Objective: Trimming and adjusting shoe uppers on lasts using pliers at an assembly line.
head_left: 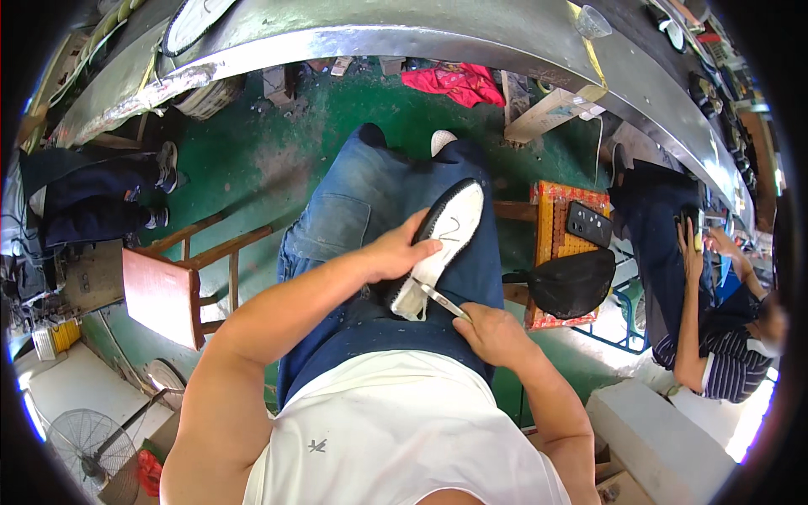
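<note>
1. Tool work near the shoe's (pixel 457 223) heel seemed in hand; the next move likely called for a steady hold.
2. The left hand (pixel 397 254) gripped the shoe's middle above the lap, thumb on top.
3. The right hand's (pixel 498 335) fingers closed around a slim tool (pixel 441 299), its tip by the heel.

Room lies between knees (pixel 368 136) and metal bench (pixel 379 40) — wooden stool (pixel 162 296) obstructs left.
</note>
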`<state>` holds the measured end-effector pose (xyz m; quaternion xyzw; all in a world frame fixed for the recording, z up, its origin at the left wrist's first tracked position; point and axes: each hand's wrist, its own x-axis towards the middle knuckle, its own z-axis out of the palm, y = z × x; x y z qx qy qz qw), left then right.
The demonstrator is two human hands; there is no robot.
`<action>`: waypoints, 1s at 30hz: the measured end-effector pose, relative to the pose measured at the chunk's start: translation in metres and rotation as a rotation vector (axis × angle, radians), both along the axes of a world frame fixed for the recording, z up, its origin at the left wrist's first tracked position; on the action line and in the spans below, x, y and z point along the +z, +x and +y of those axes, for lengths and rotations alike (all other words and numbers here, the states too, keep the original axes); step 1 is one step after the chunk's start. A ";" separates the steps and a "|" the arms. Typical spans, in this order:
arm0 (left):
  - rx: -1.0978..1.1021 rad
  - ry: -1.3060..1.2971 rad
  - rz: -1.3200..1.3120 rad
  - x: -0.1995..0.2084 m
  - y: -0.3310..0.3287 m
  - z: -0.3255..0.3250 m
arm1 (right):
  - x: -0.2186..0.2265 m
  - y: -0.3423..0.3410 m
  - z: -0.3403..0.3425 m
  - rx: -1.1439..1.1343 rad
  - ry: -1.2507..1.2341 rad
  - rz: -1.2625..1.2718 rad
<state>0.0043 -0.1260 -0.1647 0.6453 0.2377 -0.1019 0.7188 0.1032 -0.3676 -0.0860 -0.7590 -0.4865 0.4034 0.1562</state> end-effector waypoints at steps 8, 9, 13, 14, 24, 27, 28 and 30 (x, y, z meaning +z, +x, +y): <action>-0.230 0.060 -0.068 -0.023 -0.061 -0.026 | 0.033 0.041 0.006 -0.141 -0.434 0.537; -0.214 0.056 -0.059 -0.016 -0.057 -0.026 | 0.040 0.045 0.006 -0.144 -0.408 0.452; -0.085 0.280 -0.122 -0.011 -0.048 -0.041 | 0.012 0.014 0.000 -0.319 0.109 0.092; -0.035 0.401 -0.145 -0.009 -0.047 -0.044 | 0.010 0.013 0.011 -0.259 0.050 0.091; 0.288 -0.577 -0.160 0.110 -0.040 0.069 | -0.063 0.032 -0.019 -0.590 0.121 0.514; 0.377 -0.290 -0.331 0.168 0.018 0.136 | -0.066 0.045 -0.003 -0.596 0.089 0.580; 0.427 -0.202 -0.329 0.187 0.047 0.163 | -0.073 0.052 -0.002 -0.579 0.055 0.643; 0.358 -0.110 -0.356 0.218 0.132 0.220 | -0.082 0.063 -0.003 -0.591 0.025 0.779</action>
